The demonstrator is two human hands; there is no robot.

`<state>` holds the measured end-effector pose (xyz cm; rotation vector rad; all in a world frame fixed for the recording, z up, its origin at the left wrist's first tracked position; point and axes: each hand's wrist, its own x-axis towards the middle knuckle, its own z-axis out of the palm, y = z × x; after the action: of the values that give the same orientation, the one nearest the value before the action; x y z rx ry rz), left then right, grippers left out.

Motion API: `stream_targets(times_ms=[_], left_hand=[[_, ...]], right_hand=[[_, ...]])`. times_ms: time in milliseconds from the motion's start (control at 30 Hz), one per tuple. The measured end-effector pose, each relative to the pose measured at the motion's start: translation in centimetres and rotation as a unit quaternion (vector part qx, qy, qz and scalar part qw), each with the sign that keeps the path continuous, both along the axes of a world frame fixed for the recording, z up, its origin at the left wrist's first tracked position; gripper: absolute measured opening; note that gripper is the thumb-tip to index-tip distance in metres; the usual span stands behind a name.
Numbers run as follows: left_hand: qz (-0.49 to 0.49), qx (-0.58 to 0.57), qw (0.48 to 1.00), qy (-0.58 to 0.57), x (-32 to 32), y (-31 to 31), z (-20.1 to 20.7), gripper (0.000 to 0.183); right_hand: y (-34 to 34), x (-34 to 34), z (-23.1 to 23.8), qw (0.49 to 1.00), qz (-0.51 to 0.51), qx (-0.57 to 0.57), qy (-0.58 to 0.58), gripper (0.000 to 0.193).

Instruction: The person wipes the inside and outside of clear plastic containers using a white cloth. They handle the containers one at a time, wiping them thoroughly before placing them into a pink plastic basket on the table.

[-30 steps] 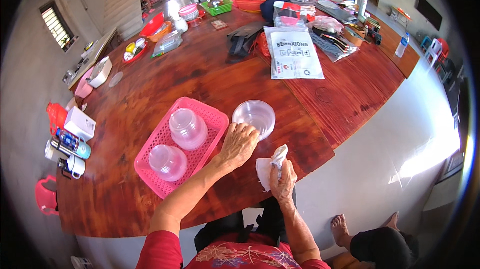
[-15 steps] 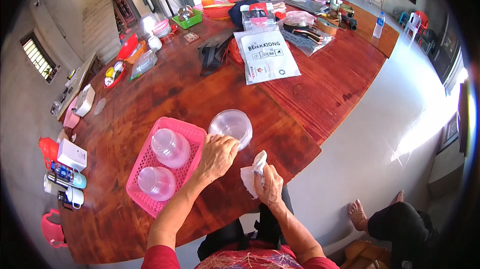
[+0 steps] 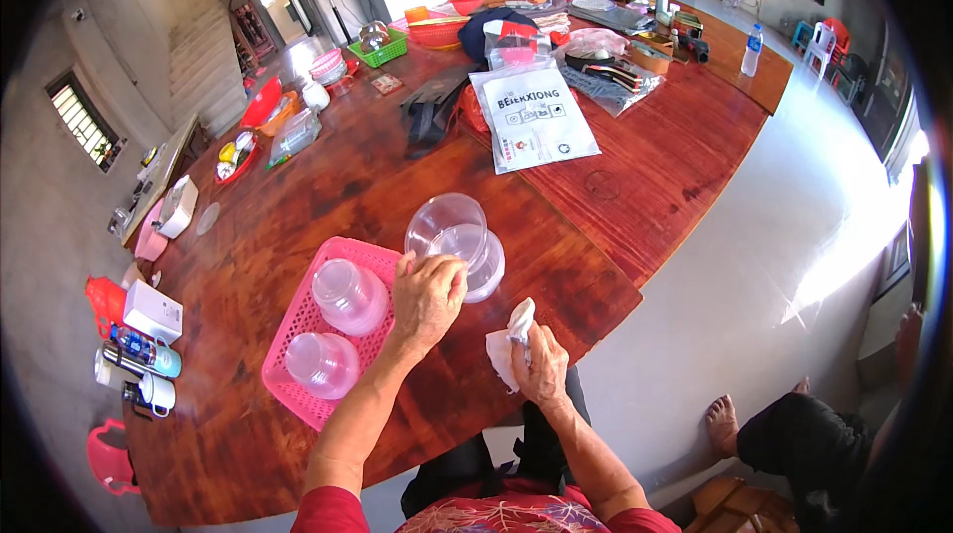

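Observation:
My left hand (image 3: 429, 303) pinches the near rim of a clear plastic bowl (image 3: 434, 218). That bowl is tilted up above a second clear bowl (image 3: 485, 280), which rests on the table just behind my fingers. In my right hand (image 3: 542, 364) is a crumpled white cloth (image 3: 503, 358), held over the table's near edge to the right of the bowls. A pink mesh basket (image 3: 300, 320) sits to the left of my left forearm. Inside it stand two stacks of upside-down clear containers, a far stack (image 3: 349, 297) and a near stack (image 3: 323, 366).
On the wooden table (image 3: 238, 334), a white printed plastic bag (image 3: 533, 116) lies beyond the bowls. Baskets, bags and dishes crowd the far side. Mugs and bottles (image 3: 149, 359) line the left edge. Another person's foot (image 3: 723, 424) shows at lower right.
My left hand has raised and tilted one clear bowl from the other, which stays on the table. My right hand still grips the cloth. The view has shifted slightly.

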<state>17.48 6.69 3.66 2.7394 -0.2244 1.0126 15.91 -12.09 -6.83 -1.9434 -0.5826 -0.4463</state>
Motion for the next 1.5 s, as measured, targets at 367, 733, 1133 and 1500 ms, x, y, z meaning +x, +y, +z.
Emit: stream_targets(times_ms=[367,733,1133,1500], left_hand=[[-0.035,-0.401,0.916,0.010,-11.7,-5.3,-0.6,0.013],[-0.098,-0.652,0.747,0.084,-14.5,-7.5,-6.3,0.007],[-0.184,-0.626,0.743,0.148,-15.8,-5.7,-7.5,0.009],[-0.198,-0.521,0.796,0.237,-16.7,-4.5,-8.4,0.032]], right_hand=[[-0.5,0.9,0.2,0.934,0.020,0.284,0.214,0.017],[2.5,-6.5,5.7,0.994,0.055,0.017,-0.092,0.045],[4.3,-0.9,6.7,0.976,0.189,-0.029,0.106,0.042],[1.8,-7.1,7.2,0.976,0.190,-0.040,-0.100,0.043]])
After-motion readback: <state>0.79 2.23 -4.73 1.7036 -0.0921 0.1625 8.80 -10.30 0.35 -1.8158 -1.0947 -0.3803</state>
